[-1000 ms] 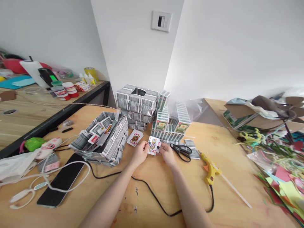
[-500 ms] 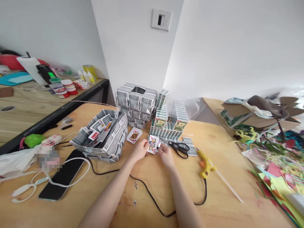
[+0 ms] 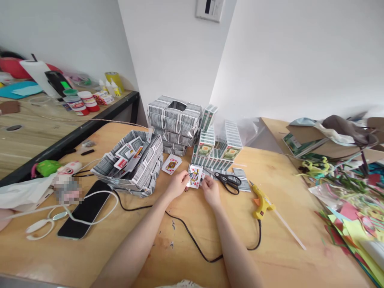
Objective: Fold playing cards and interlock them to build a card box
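Fingers of my left hand (image 3: 179, 184) pinch the left edge of a face-up queen playing card (image 3: 194, 177). At its other side, my right hand (image 3: 210, 191) is closed on a second playing card (image 3: 203, 176), mostly hidden behind the first. Left of my hands lies a small stack of face cards (image 3: 171, 164) on the table. Black scissors (image 3: 228, 181) rest to the right on a strip of joined cards (image 3: 241, 179). Further right is a yellow glue gun (image 3: 262, 201) with a clear glue stick in its back.
A basket made of cards (image 3: 150, 168) holds loose cards. Behind it stand a card-covered box (image 3: 175, 120) and stacked green card packs (image 3: 213, 162). A phone (image 3: 85, 210) lies at left, a black cord (image 3: 192, 236) in front, coloured paper (image 3: 354, 236) at right.
The view has tilted down a little. My right hand has drawn its card slightly out to the right, so a bit more of it shows beside the queen.
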A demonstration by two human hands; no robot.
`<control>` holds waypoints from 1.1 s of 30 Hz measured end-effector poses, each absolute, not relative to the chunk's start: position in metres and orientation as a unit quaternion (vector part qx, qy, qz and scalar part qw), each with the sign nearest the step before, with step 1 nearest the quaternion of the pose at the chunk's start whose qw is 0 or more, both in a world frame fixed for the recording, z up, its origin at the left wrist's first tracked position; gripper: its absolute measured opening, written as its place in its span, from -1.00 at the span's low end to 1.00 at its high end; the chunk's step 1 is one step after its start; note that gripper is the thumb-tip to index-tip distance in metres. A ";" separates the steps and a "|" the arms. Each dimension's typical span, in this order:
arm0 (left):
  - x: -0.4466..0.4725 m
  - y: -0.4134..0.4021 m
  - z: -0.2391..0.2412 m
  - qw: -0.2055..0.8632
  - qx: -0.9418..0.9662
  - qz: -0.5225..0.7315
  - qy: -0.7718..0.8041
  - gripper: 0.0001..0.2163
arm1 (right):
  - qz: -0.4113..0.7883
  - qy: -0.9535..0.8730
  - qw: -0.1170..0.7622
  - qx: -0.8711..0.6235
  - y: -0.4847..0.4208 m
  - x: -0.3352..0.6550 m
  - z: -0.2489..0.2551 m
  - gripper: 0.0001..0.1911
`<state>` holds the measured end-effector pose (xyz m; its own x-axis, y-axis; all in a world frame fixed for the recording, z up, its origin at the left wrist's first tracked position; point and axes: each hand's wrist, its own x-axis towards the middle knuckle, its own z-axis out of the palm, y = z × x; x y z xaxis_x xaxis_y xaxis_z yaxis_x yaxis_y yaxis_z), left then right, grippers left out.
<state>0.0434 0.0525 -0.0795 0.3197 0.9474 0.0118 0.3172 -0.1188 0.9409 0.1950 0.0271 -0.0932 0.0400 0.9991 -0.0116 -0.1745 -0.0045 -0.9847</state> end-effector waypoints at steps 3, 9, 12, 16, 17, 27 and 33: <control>0.044 0.050 -0.079 0.456 0.665 0.336 0.487 -0.78 | 0.524 -0.434 0.546 -0.489 0.027 0.195 -0.092 -0.73; 0.043 0.044 -0.077 0.437 0.676 0.329 0.493 -0.76 | 0.500 -0.439 0.553 -0.501 0.026 0.193 -0.091 -0.74; 0.043 0.043 -0.075 0.384 0.706 0.321 0.502 -0.75 | 0.503 -0.445 0.553 -0.493 0.026 0.194 -0.091 -0.73; 0.042 0.043 -0.072 0.298 0.755 0.315 0.492 -0.75 | 0.497 -0.453 0.556 -0.489 0.026 0.195 -0.093 -0.74; 0.042 0.043 -0.071 0.286 0.761 0.312 0.492 -0.75 | 0.491 -0.456 0.554 -0.493 0.026 0.195 -0.094 -0.74; 0.050 0.040 -0.077 0.225 0.788 0.280 0.500 -0.78 | 0.327 -0.482 0.514 -0.629 0.019 0.187 -0.096 -0.81; 0.059 0.037 -0.081 0.207 0.793 0.284 0.497 -0.80 | 0.203 -0.472 0.473 -0.716 0.014 0.180 -0.091 -0.79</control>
